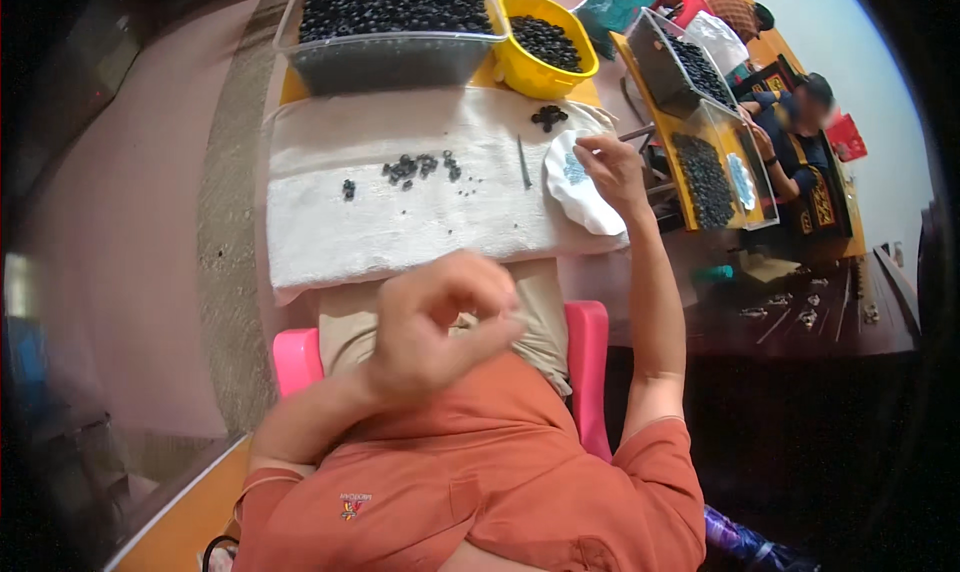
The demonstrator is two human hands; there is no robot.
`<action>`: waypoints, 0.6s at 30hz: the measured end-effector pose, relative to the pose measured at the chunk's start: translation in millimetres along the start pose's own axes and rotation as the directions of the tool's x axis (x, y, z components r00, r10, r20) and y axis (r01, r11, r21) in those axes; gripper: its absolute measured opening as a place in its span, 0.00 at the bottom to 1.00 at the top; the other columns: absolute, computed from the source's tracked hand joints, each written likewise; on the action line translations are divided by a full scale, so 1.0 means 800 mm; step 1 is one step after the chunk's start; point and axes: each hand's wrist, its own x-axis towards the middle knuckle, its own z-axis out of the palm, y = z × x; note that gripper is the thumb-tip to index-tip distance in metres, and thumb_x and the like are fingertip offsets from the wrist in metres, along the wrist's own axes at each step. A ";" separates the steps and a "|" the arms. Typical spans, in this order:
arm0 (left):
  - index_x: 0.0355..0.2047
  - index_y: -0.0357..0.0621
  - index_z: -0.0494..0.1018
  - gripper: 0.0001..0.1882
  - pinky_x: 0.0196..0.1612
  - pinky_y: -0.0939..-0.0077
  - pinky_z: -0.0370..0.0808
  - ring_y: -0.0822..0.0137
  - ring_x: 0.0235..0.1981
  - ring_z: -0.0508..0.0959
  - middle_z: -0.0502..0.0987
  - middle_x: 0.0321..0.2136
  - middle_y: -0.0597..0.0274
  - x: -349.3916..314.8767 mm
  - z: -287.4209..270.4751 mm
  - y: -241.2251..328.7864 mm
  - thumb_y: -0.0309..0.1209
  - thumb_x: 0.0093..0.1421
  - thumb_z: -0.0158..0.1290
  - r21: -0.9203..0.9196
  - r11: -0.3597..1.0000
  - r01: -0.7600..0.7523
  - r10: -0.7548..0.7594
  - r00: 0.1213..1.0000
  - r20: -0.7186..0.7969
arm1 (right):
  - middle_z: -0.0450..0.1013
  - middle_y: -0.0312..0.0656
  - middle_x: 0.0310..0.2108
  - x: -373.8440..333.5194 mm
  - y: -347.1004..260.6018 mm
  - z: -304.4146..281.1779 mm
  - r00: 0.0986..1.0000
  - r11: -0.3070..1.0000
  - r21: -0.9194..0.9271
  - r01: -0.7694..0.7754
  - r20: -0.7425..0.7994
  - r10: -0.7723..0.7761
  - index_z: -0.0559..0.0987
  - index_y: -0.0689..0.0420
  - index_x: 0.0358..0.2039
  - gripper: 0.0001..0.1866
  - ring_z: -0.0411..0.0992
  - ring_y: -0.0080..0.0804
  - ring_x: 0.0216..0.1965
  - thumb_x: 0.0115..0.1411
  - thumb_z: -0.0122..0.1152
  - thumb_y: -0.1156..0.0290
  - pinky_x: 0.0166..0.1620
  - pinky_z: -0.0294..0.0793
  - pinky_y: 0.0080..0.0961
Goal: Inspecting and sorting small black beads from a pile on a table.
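My left hand (445, 322) is raised over my lap, its fingers curled round to meet the thumb. It is slightly blurred, and whatever the pinch may hold is too small to make out. On the right, my right hand (612, 172) hovers at the edge of a white wavy-rimmed sheet or dish (590, 210) bearing small blue pieces (574, 168). Its thumb and fingertips are pressed together, their contents hidden. Small black ring-like parts (410, 169) lie loose on the white cloth (350, 232). A slim dark pointed tool (523, 162) lies left of the white sheet.
A clear bin (390, 64) of black parts and a yellow tub (530, 79) stand at the back. Another small black pile (548, 118) sits before the tub. At right, a co-worker (790, 132) sits by more bins (705, 177). Pink chair arms (588, 372) flank me.
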 end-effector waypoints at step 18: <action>0.31 0.40 0.75 0.04 0.34 0.85 0.70 0.82 0.29 0.73 0.77 0.27 0.71 -0.011 -0.052 -0.115 0.24 0.58 0.59 -0.032 0.869 0.494 -0.486 0.840 -0.241 | 0.77 0.45 0.34 -0.003 -0.085 0.123 0.948 0.954 -0.195 0.227 0.270 -0.170 0.82 0.59 0.37 0.11 0.76 0.45 0.34 0.54 0.66 0.69 0.38 0.74 0.34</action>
